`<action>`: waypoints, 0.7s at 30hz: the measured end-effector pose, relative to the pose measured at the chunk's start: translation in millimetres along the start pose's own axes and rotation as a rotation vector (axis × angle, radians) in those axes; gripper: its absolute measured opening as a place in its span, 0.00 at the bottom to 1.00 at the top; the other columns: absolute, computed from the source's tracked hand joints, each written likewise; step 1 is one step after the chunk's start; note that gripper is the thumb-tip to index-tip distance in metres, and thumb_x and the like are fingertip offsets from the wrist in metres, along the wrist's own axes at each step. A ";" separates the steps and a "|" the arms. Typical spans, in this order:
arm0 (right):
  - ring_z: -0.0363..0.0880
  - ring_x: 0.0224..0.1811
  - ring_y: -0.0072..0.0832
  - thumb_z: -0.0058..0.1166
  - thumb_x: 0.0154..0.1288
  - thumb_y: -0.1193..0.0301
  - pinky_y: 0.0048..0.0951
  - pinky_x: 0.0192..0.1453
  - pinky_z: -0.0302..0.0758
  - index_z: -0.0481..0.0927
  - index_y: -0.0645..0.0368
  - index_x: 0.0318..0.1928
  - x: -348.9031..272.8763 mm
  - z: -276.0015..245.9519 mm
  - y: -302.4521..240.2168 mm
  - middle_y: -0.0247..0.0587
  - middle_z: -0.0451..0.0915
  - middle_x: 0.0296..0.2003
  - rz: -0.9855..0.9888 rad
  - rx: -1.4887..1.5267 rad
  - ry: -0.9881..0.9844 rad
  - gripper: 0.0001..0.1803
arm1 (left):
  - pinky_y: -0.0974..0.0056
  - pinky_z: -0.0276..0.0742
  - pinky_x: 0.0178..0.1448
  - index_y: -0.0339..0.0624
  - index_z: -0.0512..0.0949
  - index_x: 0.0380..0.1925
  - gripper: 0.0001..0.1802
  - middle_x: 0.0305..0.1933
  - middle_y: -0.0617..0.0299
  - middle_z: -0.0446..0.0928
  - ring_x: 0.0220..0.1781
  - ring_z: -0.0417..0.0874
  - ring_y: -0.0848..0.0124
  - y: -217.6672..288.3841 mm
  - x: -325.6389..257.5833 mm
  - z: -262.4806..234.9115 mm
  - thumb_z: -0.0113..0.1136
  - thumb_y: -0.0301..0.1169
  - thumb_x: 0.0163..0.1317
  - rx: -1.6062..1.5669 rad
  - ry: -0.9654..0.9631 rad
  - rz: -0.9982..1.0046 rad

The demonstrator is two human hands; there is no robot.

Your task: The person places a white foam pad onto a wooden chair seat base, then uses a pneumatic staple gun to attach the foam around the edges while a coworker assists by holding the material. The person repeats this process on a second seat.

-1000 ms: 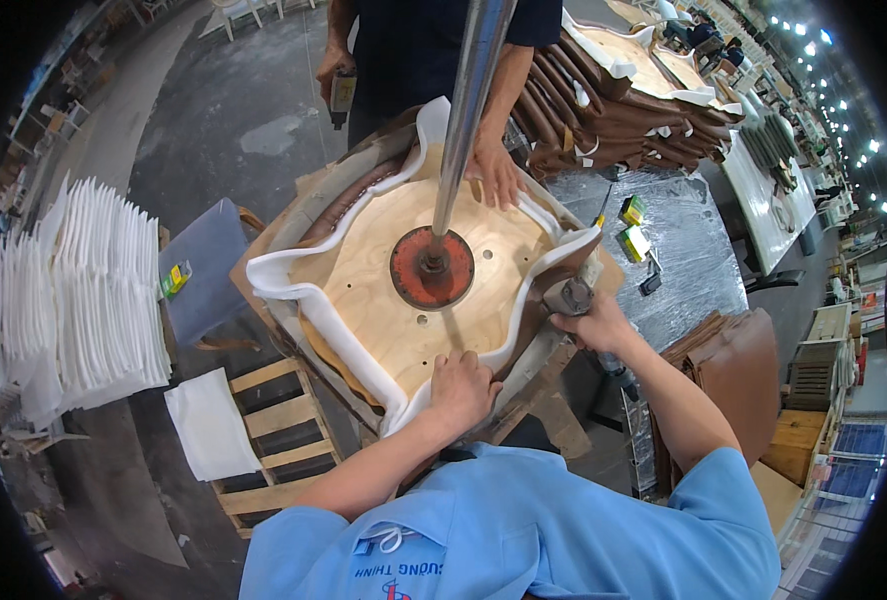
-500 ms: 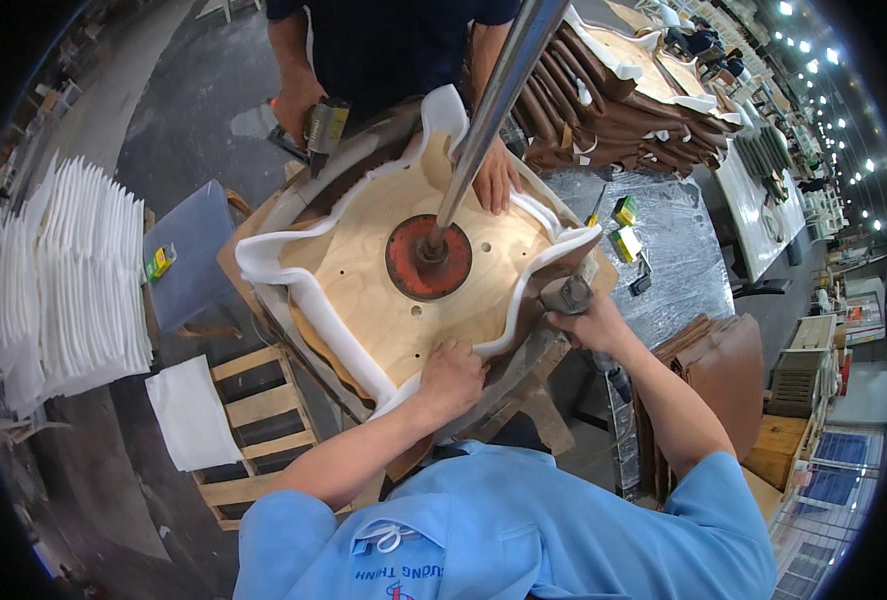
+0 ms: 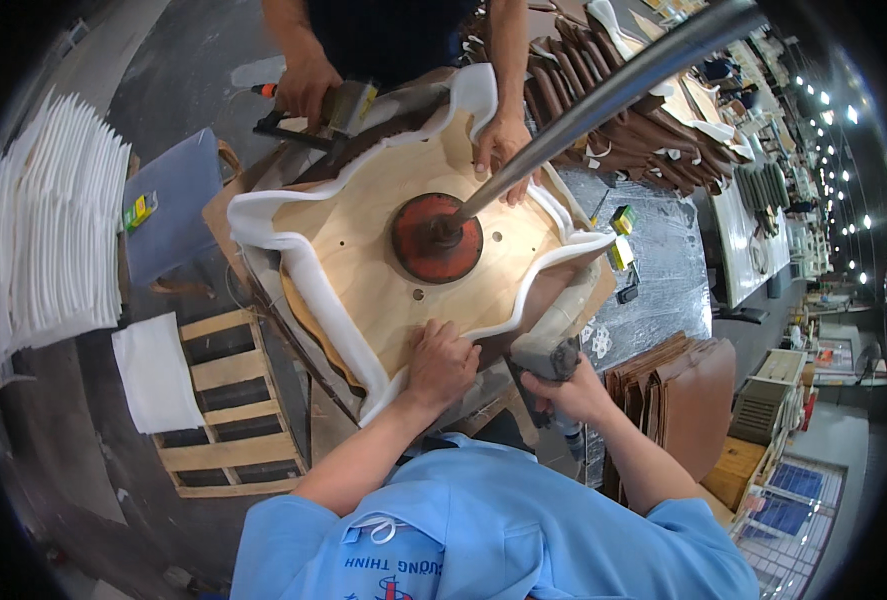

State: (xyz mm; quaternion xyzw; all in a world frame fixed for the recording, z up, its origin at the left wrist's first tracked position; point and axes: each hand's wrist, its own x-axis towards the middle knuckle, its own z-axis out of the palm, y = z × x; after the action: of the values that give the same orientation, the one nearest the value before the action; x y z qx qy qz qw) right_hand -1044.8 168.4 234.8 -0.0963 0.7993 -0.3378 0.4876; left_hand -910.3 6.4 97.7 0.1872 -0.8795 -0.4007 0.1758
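A plywood panel point(image 3: 353, 270) with white foam padding point(image 3: 313, 290) round its edge lies before me. A red round disc point(image 3: 413, 240) on a metal pole point(image 3: 603, 100) rests on its middle. At the panel's near edge, my left hand point(image 3: 443, 365) presses down with bent fingers closed over the padding. My right hand point(image 3: 578, 390) grips a staple gun point(image 3: 546, 355), its nose just off the panel's near right side. Across from me, a co-worker's hand point(image 3: 308, 80) holds another staple gun point(image 3: 348, 105); their other hand point(image 3: 503, 145) touches the panel's far right edge.
Brown upholstered pieces point(image 3: 603, 120) are piled at the far right. Small yellow-green boxes point(image 3: 622, 220) lie on a plastic-wrapped table point(image 3: 663, 280). Brown sheets point(image 3: 688, 400) stand at the right. To the left are stacked white sheets point(image 3: 48, 240), a blue-grey board point(image 3: 173, 210) and a wooden pallet point(image 3: 233, 440).
My right hand has drawn the staple gun nearer to my body and away from the panel's right side. The co-worker's free hand has shifted along the far edge. My left hand stays at the near edge.
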 end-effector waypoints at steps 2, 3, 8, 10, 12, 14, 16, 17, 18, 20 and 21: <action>0.82 0.25 0.21 0.72 0.69 0.67 0.26 0.29 0.78 0.83 0.63 0.53 2.6 11.0 -4.3 0.33 0.83 0.31 -0.025 -0.019 -0.009 0.18 | 0.47 0.71 0.56 0.39 0.83 0.23 0.12 0.37 0.52 0.77 0.50 0.76 0.49 -0.5 -0.5 4.0 0.69 0.34 0.62 -0.028 0.007 -0.028; 0.82 0.25 0.21 0.71 0.70 0.67 0.26 0.29 0.77 0.83 0.63 0.52 4.6 13.5 -6.2 0.33 0.83 0.30 -0.022 -0.033 -0.018 0.17 | 0.47 0.72 0.56 0.39 0.83 0.23 0.12 0.37 0.51 0.77 0.50 0.76 0.49 -0.8 -0.9 5.8 0.69 0.34 0.62 -0.042 0.011 -0.043; 0.82 0.25 0.21 0.69 0.70 0.67 0.26 0.29 0.77 0.83 0.64 0.49 10.1 21.1 -21.1 0.33 0.83 0.29 0.018 -0.087 -0.010 0.15 | 0.47 0.73 0.57 0.39 0.84 0.25 0.13 0.38 0.51 0.78 0.51 0.76 0.49 1.0 1.6 5.2 0.67 0.35 0.64 -0.028 -0.014 -0.085; 0.82 0.24 0.21 0.69 0.70 0.68 0.26 0.29 0.77 0.83 0.64 0.49 12.4 23.1 -28.4 0.34 0.83 0.29 0.027 -0.097 -0.013 0.14 | 0.47 0.73 0.58 0.39 0.85 0.26 0.12 0.39 0.52 0.78 0.52 0.76 0.49 0.9 2.5 5.0 0.67 0.36 0.64 -0.026 -0.022 -0.095; 0.82 0.24 0.21 0.69 0.70 0.68 0.27 0.29 0.77 0.83 0.64 0.48 16.2 23.5 -30.4 0.34 0.83 0.28 0.027 -0.122 -0.014 0.14 | 0.46 0.72 0.59 0.40 0.85 0.27 0.12 0.40 0.53 0.79 0.53 0.76 0.50 1.3 2.7 5.9 0.67 0.36 0.65 -0.020 -0.020 -0.091; 0.82 0.24 0.21 0.68 0.70 0.69 0.27 0.29 0.77 0.83 0.64 0.49 20.0 22.4 -28.6 0.34 0.82 0.27 0.024 -0.162 -0.012 0.14 | 0.46 0.70 0.61 0.41 0.86 0.28 0.11 0.41 0.54 0.79 0.54 0.76 0.51 2.7 3.6 5.0 0.66 0.36 0.65 -0.003 -0.033 -0.099; 0.82 0.24 0.21 0.68 0.70 0.69 0.28 0.29 0.77 0.83 0.64 0.49 21.8 23.9 -32.3 0.34 0.82 0.28 0.025 -0.156 -0.011 0.14 | 0.47 0.69 0.62 0.42 0.87 0.29 0.11 0.42 0.56 0.80 0.55 0.76 0.53 4.2 4.0 4.0 0.65 0.36 0.66 0.006 -0.047 -0.109; 0.82 0.24 0.22 0.68 0.70 0.69 0.28 0.29 0.78 0.83 0.65 0.50 22.5 24.5 -34.0 0.34 0.82 0.28 0.025 -0.153 -0.010 0.15 | 0.48 0.69 0.63 0.42 0.87 0.29 0.11 0.42 0.56 0.80 0.55 0.77 0.54 4.9 4.0 3.5 0.64 0.36 0.67 0.007 -0.054 -0.115; 0.82 0.24 0.22 0.68 0.70 0.69 0.28 0.29 0.78 0.83 0.65 0.51 22.6 24.7 -34.1 0.35 0.83 0.28 0.028 -0.150 -0.010 0.15 | 0.49 0.68 0.64 0.42 0.87 0.29 0.11 0.42 0.57 0.80 0.55 0.77 0.55 5.8 3.8 2.9 0.63 0.36 0.67 0.007 -0.062 -0.120; 0.82 0.24 0.22 0.68 0.70 0.69 0.28 0.29 0.78 0.84 0.65 0.52 22.5 25.5 -34.5 0.35 0.83 0.28 0.030 -0.147 -0.009 0.16 | 0.49 0.69 0.64 0.42 0.87 0.29 0.11 0.42 0.57 0.80 0.55 0.77 0.55 6.8 3.0 2.3 0.63 0.35 0.67 0.007 -0.061 -0.129; 0.82 0.24 0.22 0.69 0.70 0.69 0.28 0.29 0.78 0.84 0.65 0.53 22.2 26.5 -36.4 0.35 0.83 0.28 0.035 -0.156 -0.004 0.16 | 0.49 0.69 0.63 0.42 0.87 0.29 0.11 0.42 0.57 0.80 0.55 0.77 0.55 7.1 2.2 2.0 0.63 0.35 0.67 0.006 -0.062 -0.133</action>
State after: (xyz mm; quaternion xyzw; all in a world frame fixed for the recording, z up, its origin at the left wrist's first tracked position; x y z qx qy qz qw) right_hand -1040.1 118.4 234.1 -0.1209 0.8237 -0.2657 0.4860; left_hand -914.4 10.9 102.3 0.2334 -0.8714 -0.4142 0.1209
